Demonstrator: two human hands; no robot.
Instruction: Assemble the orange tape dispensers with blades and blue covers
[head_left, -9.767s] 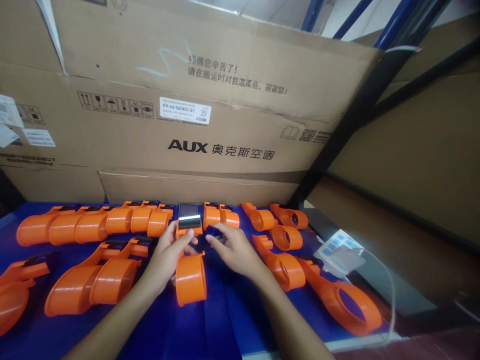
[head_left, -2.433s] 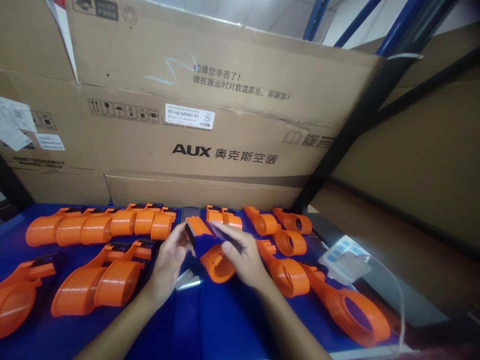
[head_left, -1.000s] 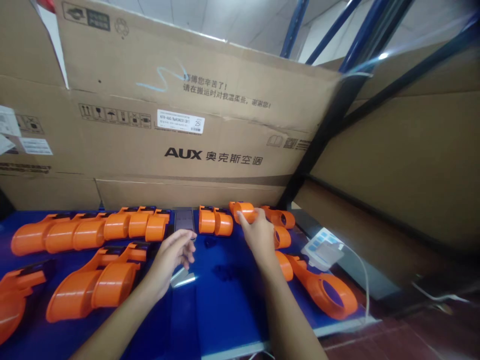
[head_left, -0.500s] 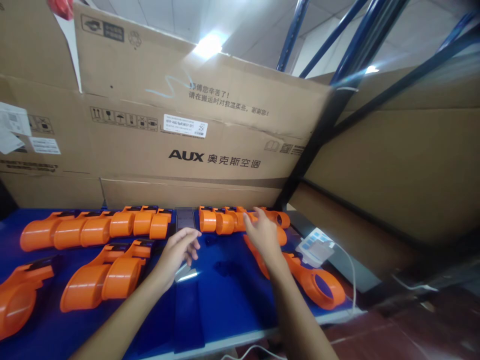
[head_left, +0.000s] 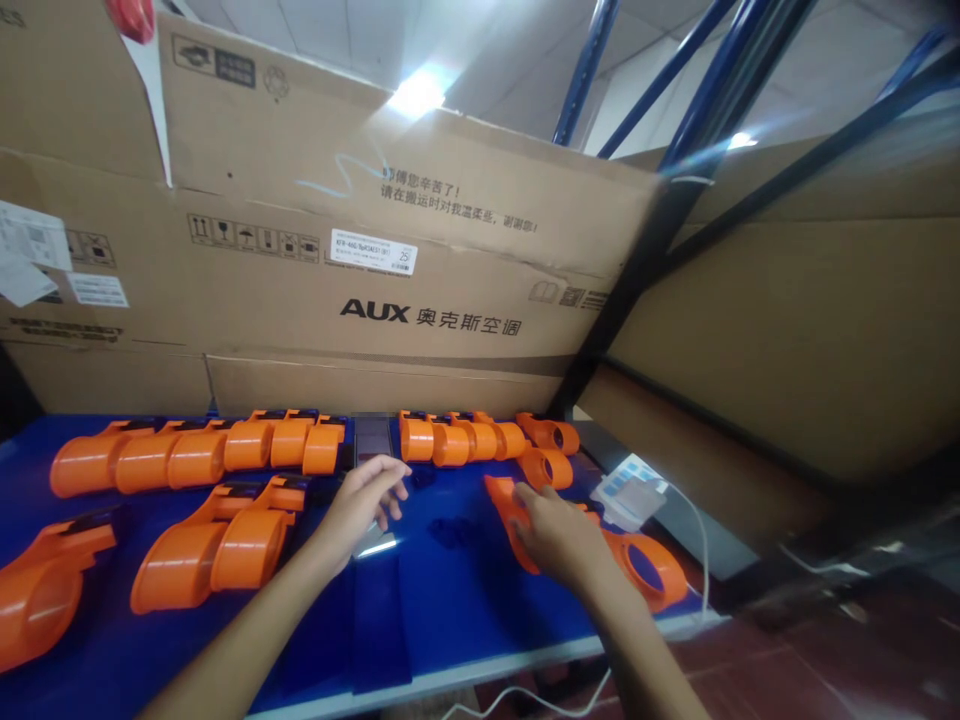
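Note:
My right hand is at an orange tape dispenser on the right of the blue table. Its fingers are bent over the dispenser and cover part of it. Another orange tape dispenser lies just to the right, partly behind my wrist. My left hand hovers over the middle of the table, fingers loosely bent and apart, with nothing visible in them. Below it is a small shiny clear piece, partly hidden by the hand.
More orange dispensers stand in a row at the back left, others at the back right. Several lie at the front left. A white device with a cable sits at the right edge. A cardboard wall rises behind the table.
My right hand has come down and nearer, from above the back right row onto the orange dispenser in front. My left hand has hardly moved. The view has shifted slightly.

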